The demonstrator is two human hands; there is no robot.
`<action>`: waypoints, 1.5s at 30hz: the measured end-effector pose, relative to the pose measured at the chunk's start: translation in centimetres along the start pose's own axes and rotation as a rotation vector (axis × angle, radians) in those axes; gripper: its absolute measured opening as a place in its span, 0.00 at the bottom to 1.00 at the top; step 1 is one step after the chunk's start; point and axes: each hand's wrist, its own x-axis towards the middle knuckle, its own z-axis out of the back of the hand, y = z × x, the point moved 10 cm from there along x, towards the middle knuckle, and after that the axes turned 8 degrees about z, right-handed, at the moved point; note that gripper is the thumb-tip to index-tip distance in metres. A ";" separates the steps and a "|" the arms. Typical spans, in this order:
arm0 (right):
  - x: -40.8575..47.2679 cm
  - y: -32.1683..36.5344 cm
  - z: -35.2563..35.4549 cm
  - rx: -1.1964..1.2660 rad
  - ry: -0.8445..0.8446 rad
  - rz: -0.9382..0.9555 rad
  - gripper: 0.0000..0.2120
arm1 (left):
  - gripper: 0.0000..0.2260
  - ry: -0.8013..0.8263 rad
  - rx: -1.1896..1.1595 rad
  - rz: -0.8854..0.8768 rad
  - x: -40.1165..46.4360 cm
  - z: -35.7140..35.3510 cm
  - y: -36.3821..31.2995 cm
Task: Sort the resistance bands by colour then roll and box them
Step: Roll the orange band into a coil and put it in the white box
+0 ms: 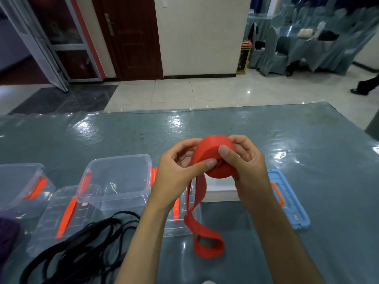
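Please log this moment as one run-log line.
step: rolling | item: red band | left hand: grips roll | right hand: grips roll | tail: hanging

Beyond the hands, past the far edge of the tabletop [287, 128] with its glossy grey-blue plastic cover, lies a pale tiled floor [184, 93] that turns to dark marbled tile [67, 99] up and to the left of the hands. Above the hands stands a cream wall [201, 33], with a dark red-brown door [131, 37] and a glass-panelled metal-framed door [61, 44] to its left. Up and to the right are chairs in grey-blue covers [274, 50] round a draped table [307, 48], a small gold-trimmed stand [244, 58], and a person's dark trouser leg and shoe [363, 87] at the frame's edge.
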 end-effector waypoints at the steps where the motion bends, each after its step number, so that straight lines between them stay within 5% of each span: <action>1: -0.2 -0.4 -0.3 0.039 0.005 -0.013 0.16 | 0.24 -0.015 0.001 0.001 0.0 0.1 0.0; 8: 0.0 0.5 -0.3 -0.091 0.165 -0.040 0.23 | 0.21 -0.032 0.029 -0.038 -0.3 0.7 -0.4; 15: -0.3 2.5 0.5 0.007 -0.001 0.178 0.16 | 0.26 0.002 -0.034 -0.034 -0.3 0.0 -0.8; 25: 0.2 2.3 1.4 -0.112 0.101 0.138 0.24 | 0.31 -0.012 -0.034 -0.113 -0.4 0.4 -1.6; 30: -0.5 0.8 0.7 -0.028 0.021 0.153 0.15 | 0.27 -0.047 0.007 -0.133 0.1 1.3 -1.6; 35: 0.4 1.5 0.4 -0.162 0.137 0.090 0.16 | 0.23 -0.098 0.018 -0.168 -0.4 1.8 -1.5; 41: 0.4 2.1 0.1 -0.036 0.079 0.174 0.15 | 0.21 0.032 0.035 -0.116 0.0 1.0 -1.3; 45: 0.5 1.0 -0.2 -0.126 0.144 0.108 0.14 | 0.19 -0.132 0.031 -0.185 -0.6 2.3 -1.9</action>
